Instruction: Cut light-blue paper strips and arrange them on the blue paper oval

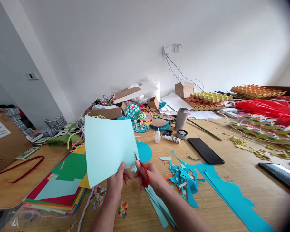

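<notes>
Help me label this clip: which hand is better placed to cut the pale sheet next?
Probably the right hand: it holds the red-handled scissors, blades at the edge of the pale sheet. The left hand holds the sheet's lower edge.

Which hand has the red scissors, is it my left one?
No, the red scissors are in your right hand, while your left hand holds the pale blue sheet of paper.

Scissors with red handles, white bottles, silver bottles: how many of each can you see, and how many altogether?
Red-handled scissors: 1
White bottles: 2 (one standing, one lying down)
Silver bottle: 1
Total: 4
</notes>
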A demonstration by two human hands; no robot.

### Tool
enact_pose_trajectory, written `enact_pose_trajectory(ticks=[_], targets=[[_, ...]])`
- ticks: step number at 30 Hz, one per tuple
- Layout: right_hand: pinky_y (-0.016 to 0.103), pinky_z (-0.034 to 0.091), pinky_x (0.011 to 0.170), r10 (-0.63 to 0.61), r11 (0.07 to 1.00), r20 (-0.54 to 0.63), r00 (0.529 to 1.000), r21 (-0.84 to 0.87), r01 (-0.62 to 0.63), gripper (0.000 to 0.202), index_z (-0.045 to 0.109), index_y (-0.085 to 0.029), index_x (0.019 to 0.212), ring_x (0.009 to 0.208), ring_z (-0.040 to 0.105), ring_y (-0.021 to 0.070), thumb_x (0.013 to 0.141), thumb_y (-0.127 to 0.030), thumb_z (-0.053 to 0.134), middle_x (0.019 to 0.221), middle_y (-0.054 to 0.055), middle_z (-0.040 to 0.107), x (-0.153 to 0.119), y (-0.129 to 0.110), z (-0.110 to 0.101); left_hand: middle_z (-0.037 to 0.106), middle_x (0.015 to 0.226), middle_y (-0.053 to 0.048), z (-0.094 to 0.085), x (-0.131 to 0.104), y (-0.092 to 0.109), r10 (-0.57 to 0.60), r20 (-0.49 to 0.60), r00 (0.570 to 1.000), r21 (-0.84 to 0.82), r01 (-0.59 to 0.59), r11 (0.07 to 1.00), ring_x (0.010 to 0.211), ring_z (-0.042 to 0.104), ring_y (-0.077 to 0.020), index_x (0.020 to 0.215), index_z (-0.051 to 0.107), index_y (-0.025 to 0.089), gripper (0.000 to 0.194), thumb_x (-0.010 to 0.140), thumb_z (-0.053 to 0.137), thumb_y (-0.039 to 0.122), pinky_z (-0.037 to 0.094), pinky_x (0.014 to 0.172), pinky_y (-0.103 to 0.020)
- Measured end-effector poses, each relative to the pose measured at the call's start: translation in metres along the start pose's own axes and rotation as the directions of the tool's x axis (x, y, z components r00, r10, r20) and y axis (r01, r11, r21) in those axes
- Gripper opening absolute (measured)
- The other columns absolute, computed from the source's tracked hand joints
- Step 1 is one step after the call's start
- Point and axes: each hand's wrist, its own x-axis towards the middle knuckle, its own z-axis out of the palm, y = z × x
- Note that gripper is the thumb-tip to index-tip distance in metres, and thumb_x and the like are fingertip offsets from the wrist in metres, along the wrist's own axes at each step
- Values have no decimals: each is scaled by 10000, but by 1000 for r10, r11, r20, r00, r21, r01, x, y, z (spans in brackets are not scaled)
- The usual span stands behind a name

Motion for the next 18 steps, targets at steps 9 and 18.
enact_pose_trajectory(ticks=[9, 18], targets=[[210, 282, 378, -28, 999, -21, 999, 43, 29, 676, 582, -140, 625, 313, 469, 91, 678, -807, 486, 367, -30, 501, -2, -5, -1, 534, 388, 4, 5, -4, 7, -61, 25, 998, -34, 62, 997, 365, 482, -127, 613, 585, 144, 409, 602, 733, 525, 302, 327, -204], [218, 308, 389, -29, 999, -62, 998, 19, 30, 704, 623, -124, 661, 329, 476, 101, 651, -818, 503, 385, -25, 513, 5, 3, -2, 519, 384, 0, 9, -8, 14, -95, 65, 993, -83, 100, 991, 365, 476, -122, 576, 578, 138, 418, 573, 754, 517, 283, 326, -206]])
